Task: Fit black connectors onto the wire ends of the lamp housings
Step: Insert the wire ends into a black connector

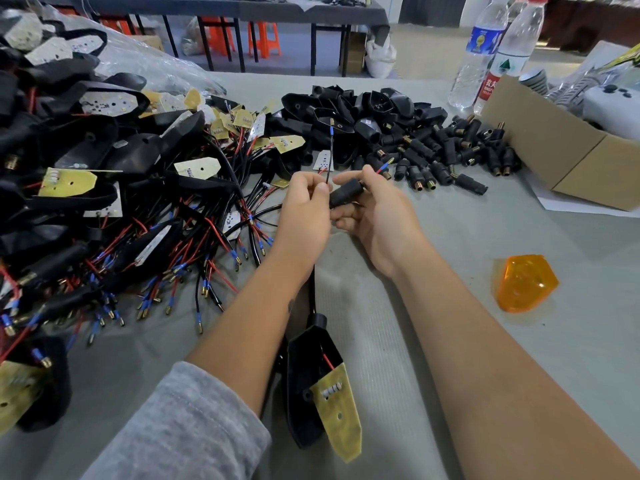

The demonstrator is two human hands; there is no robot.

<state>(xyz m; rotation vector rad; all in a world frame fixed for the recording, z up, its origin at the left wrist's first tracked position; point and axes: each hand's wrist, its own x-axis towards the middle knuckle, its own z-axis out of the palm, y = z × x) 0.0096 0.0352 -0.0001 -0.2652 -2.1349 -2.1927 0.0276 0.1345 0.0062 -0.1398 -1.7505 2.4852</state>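
My left hand point(304, 206) pinches a thin black wire point(329, 150) that rises to a blue sleeve with a brass tip. Beside it, my right hand point(374, 209) grips a black connector point(346, 193); a red wire with a blue-sleeved tip point(383, 168) sticks out past its far end. Both wires run down between my forearms to a black lamp housing point(308, 379) lying on the table with a yellow circuit board point(341, 417) hanging out of it. Loose black connectors point(446, 154) with brass ends are heaped beyond my hands.
A big pile of wired lamp housings point(104, 188) fills the left of the grey table. Empty black housings point(356, 112) lie at the back. An orange lens point(524, 282) sits to the right, near a cardboard box point(568, 150) and two water bottles point(485, 53).
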